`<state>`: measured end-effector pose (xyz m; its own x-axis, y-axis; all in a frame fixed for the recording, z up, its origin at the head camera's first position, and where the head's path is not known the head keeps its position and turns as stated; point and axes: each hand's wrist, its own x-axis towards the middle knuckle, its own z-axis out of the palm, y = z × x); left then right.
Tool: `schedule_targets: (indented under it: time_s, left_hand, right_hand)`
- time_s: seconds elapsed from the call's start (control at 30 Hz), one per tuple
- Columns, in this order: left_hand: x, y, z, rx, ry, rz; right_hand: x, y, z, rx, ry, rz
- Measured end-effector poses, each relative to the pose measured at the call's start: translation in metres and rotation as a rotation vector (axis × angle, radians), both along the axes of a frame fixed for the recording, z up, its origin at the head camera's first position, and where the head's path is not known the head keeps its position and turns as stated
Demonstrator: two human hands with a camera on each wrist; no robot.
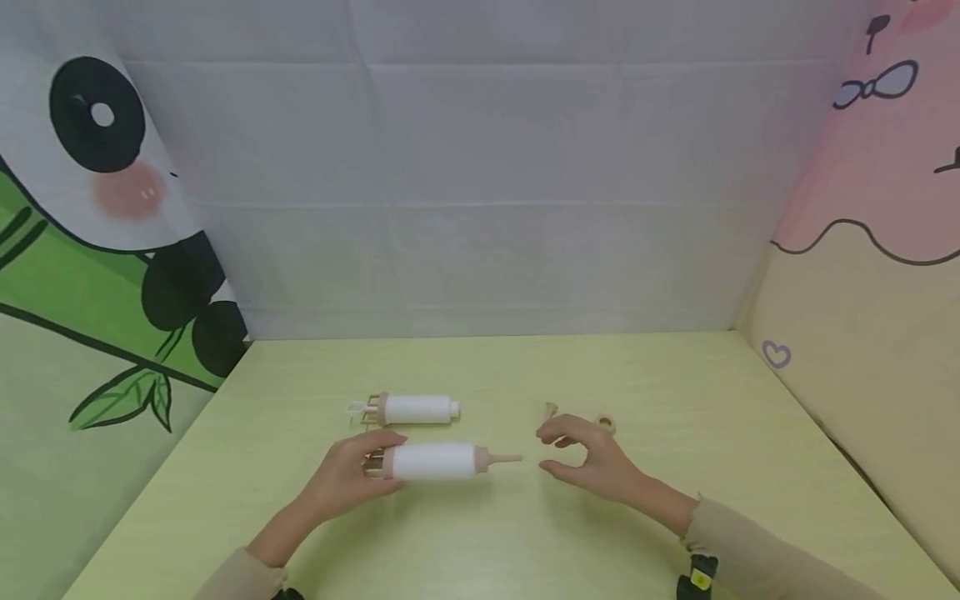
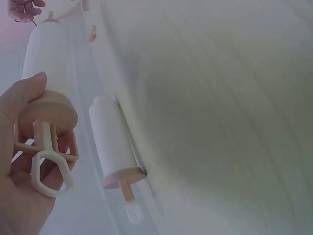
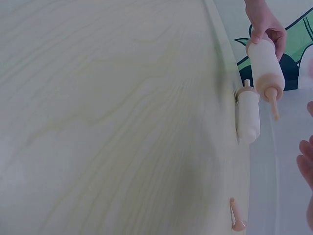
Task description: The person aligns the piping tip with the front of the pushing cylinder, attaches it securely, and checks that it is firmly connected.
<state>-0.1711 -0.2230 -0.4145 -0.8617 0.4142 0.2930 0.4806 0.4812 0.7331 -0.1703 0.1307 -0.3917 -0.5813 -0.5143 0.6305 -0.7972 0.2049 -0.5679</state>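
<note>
My left hand (image 1: 347,477) grips the back end of a white plunger syringe (image 1: 435,461) with beige end caps, holding it level above the table. Its thin beige nozzle (image 1: 504,457) points right. In the left wrist view, the white ring handle (image 2: 53,174) sticks out by my palm. Just right of the nozzle tip, my right hand (image 1: 592,467) hovers with thumb and fingers apart and nothing between them. Behind the held one lies a second white syringe (image 1: 417,408), without a nozzle on its front.
A loose beige nozzle (image 3: 237,215) lies on the table (image 1: 637,371) beyond my right hand. Near it is a small beige ring (image 1: 605,423). A pale cloth wall (image 1: 480,250) stands behind the table, with painted panels on both sides.
</note>
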Motion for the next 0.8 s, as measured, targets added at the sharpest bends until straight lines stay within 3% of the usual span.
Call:
schedule_targets:
  time_s: [0.13,0.4,0.6,0.8]
  left_hand:
    - [-0.001,-0.015,-0.005,-0.077,-0.005,0.044]
    - [-0.007,-0.04,-0.015,-0.165,-0.143,0.129]
    - [-0.014,-0.054,-0.023,-0.166,-0.194,0.124]
    - [-0.017,-0.064,-0.023,-0.167,-0.227,0.109]
  right_hand:
    - [0.0,0.003,0.0,0.01,0.015,0.006]
    - [0.001,0.006,-0.004,0.034,0.059,0.01]
    - [0.0,0.007,-0.005,0.035,0.056,0.011]
    - [-0.001,0.009,-0.008,0.039,0.053,0.01]
